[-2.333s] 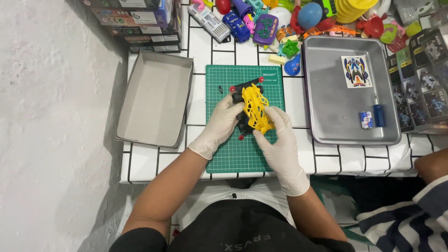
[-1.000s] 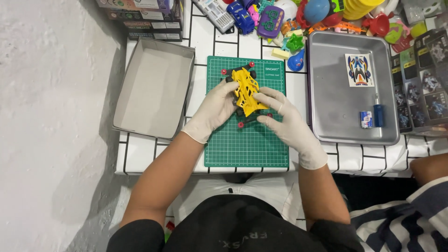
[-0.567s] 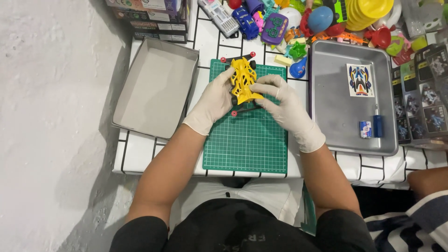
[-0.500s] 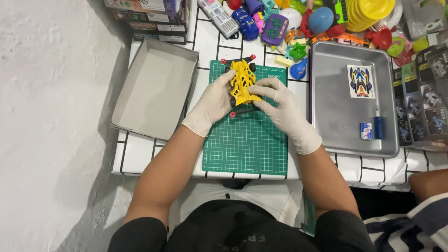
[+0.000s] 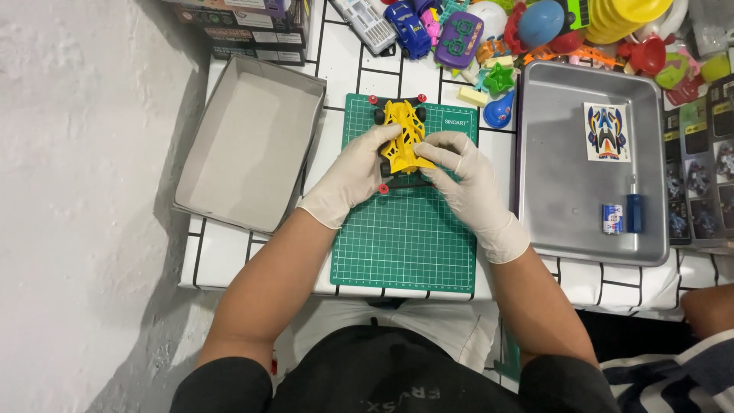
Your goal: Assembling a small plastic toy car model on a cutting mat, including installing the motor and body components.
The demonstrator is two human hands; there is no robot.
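Observation:
A small yellow toy race car (image 5: pixel 403 138) with black wheels and red rollers rests on the far part of a green cutting mat (image 5: pixel 405 237). Both hands wear white gloves. My left hand (image 5: pixel 353 172) grips the car's left side. My right hand (image 5: pixel 462 176) holds its right side and rear, with fingers over the back end. The car's nose points away from me.
An open grey cardboard box (image 5: pixel 248 141) lies left of the mat. To the right sits a metal tray (image 5: pixel 585 164) holding a sticker sheet (image 5: pixel 608 131), a small screwdriver (image 5: pixel 634 208) and a battery (image 5: pixel 612 218). Colourful toys (image 5: pixel 489 30) crowd the back. Another person's arm (image 5: pixel 707 310) shows at lower right.
The car, held tilted over the mat's middle earlier, has been moved toward the far edge of the mat and set level, with both hands still on it.

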